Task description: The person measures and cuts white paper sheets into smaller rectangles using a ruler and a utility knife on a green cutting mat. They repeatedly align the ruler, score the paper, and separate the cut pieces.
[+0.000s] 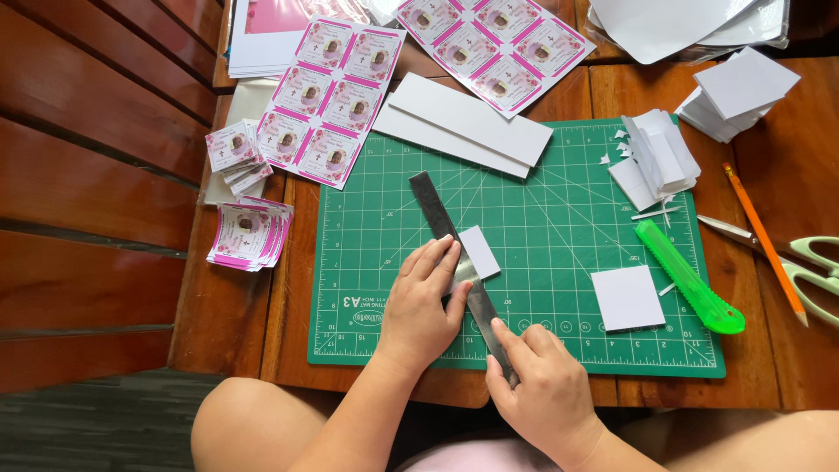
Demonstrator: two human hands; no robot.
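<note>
Left hand (422,301) is pressed flat on the metal ruler (454,262), fingers spread and bearing down, fingertips just touching the small white card piece (481,251) tucked against the ruler's right edge. So that hand isn't gripping anything, just pinning. Working left to right across the whole setup: far left on the wooden tabletop (769,367) there are two little stacks of cut pink cards (249,234), then an uncut pink printed sheet (328,100) above them. Next comes the green cutting mat (376,262) with the ruler lying diagonally across it, and long white strips (463,127) at its top edge. Right hand (546,385) is curled over the ruler's near end, fingers closed around it; can't tell if there's a blade tucked in there. Further right on the mat sits a white square (627,298), then a green utility knife (690,278), a pile of white offcuts (655,157), and off the mat an orange pencil (765,245) and scissors (804,262).

Handling-wise, I'd guess the ruler is stiff and thin and likes to skate on a smooth mat, so flat pressure near the middle makes sense. The card piece looks light and easy to bend, best pinned under the ruler's edge, not pinched.
</note>
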